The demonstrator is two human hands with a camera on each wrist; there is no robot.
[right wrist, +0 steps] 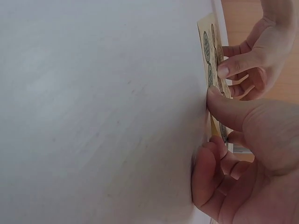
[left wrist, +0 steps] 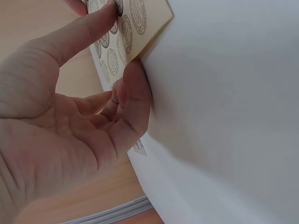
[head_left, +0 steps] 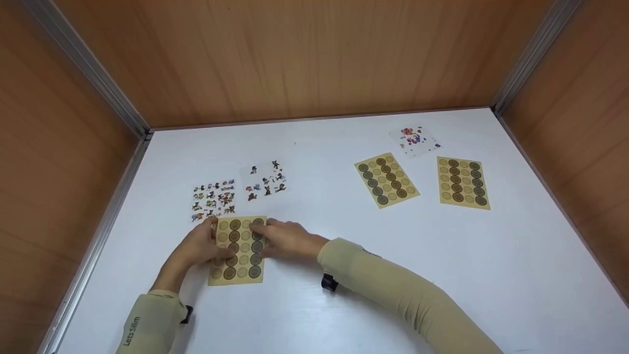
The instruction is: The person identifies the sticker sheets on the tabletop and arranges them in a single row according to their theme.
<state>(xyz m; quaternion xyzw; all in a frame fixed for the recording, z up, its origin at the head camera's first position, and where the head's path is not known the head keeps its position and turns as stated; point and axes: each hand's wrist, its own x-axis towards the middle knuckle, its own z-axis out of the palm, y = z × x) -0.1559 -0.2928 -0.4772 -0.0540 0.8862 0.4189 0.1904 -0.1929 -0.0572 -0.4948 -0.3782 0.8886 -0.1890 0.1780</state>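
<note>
We hold a tan sticker sheet (head_left: pixel 238 250) flat on the white worktop (head_left: pixel 344 275): left hand (head_left: pixel 196 246) pinches its left edge, right hand (head_left: pixel 287 239) presses its right edge, fingers loosely curled. Our left sleeve (head_left: pixel 147 324) reads "Let's slim".

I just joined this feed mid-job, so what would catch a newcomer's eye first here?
Both hands, left hand and right hand, meet on a tan sticker sheet of round seals at the near left of the white table. Two matching tan sheets lie untouched at the far right. Colourful cartoon sticker sheets sit just beyond the hands.
</note>
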